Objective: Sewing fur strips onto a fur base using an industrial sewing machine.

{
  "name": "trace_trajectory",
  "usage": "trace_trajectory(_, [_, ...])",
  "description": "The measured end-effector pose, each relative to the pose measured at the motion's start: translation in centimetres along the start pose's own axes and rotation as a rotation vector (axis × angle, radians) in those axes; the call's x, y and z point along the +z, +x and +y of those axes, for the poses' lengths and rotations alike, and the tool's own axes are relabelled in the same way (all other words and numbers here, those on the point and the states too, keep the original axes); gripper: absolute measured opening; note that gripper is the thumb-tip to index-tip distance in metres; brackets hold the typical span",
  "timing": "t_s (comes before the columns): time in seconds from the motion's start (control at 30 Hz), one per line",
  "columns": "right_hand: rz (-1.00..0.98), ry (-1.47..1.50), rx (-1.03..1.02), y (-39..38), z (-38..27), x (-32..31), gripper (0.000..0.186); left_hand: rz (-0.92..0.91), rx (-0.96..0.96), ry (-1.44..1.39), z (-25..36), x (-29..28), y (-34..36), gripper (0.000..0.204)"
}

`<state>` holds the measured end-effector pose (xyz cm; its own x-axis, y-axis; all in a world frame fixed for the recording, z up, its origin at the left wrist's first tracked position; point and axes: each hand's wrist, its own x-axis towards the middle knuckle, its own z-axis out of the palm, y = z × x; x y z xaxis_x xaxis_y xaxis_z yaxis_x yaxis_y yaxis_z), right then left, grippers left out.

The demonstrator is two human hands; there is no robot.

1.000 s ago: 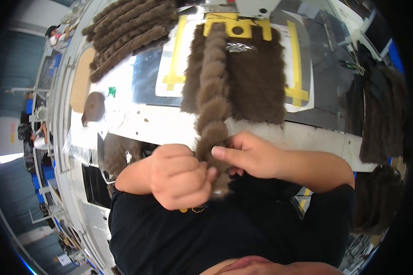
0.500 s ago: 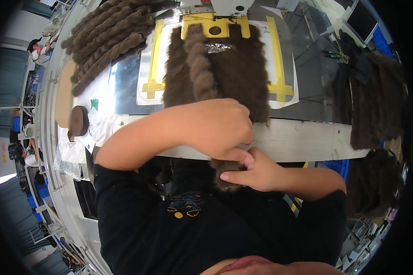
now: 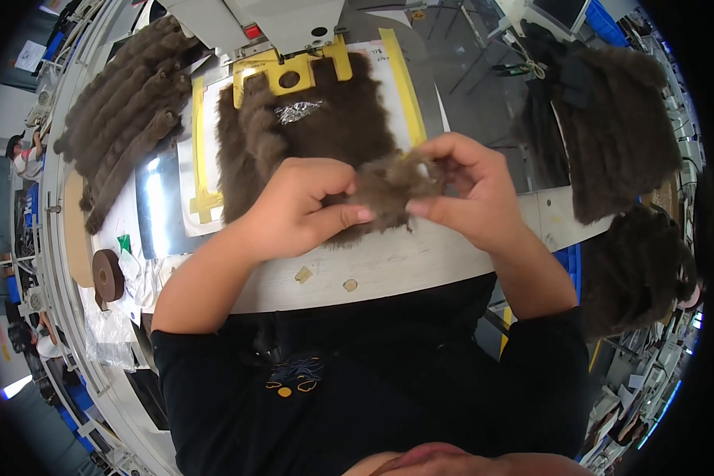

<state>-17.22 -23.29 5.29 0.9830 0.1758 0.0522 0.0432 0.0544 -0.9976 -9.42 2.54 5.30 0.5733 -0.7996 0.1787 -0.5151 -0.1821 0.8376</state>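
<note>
My left hand (image 3: pixel 315 208) grips a brown fur strip (image 3: pixel 387 187) with thumb and fingers closed on it. Opposite it, my right hand (image 3: pixel 468 194) holds the strip's end, with a small pale patch showing beside the fingertips. Both hands are over the near part of a dark brown fur panel (image 3: pixel 345 111) with a piece of crinkled foil (image 3: pixel 297 109) on it. A ridged fur length (image 3: pixel 258 127) lies along the panel's left side. A yellow plate (image 3: pixel 325 71) with a round hole sits at the panel's far end, under a white machine head (image 3: pixel 270 24).
Several fur strips (image 3: pixel 127 103) lie at the back left, above a brown roll (image 3: pixel 108 274). Fur pieces (image 3: pixel 619 127) are piled at the right beside cutters (image 3: pixel 516 70); more fur (image 3: pixel 635 278) is lower right. Yellow tape borders the white board (image 3: pixel 202 159). People (image 3: pixel 28 159) work far left.
Both hands have risen from near my body onto the panel's near edge, lifting the strip's end. My left hand no longer crosses over my right. The view has shifted, bringing more machine into sight.
</note>
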Motion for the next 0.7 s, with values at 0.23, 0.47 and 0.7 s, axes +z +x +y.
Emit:
trace_trajectory(0.23, [-0.058, -0.221, -0.275, 2.1, 0.2, 1.2, 0.039, 0.152, 0.069, -0.006, 0.0, 0.9, -0.2, 0.027])
trace_trajectory(0.47, [-0.018, -0.220, -0.282, 5.5, -0.7, 0.3, 0.026, 0.238, -0.072, 0.004, -0.7, 0.9, 1.1, 0.032])
trace_trajectory(0.7, [-0.040, -0.103, 0.105, 13.8, 1.6, -3.2, 0.015, 0.120, -0.080, 0.122, -3.6, -3.6, 5.6, 0.048])
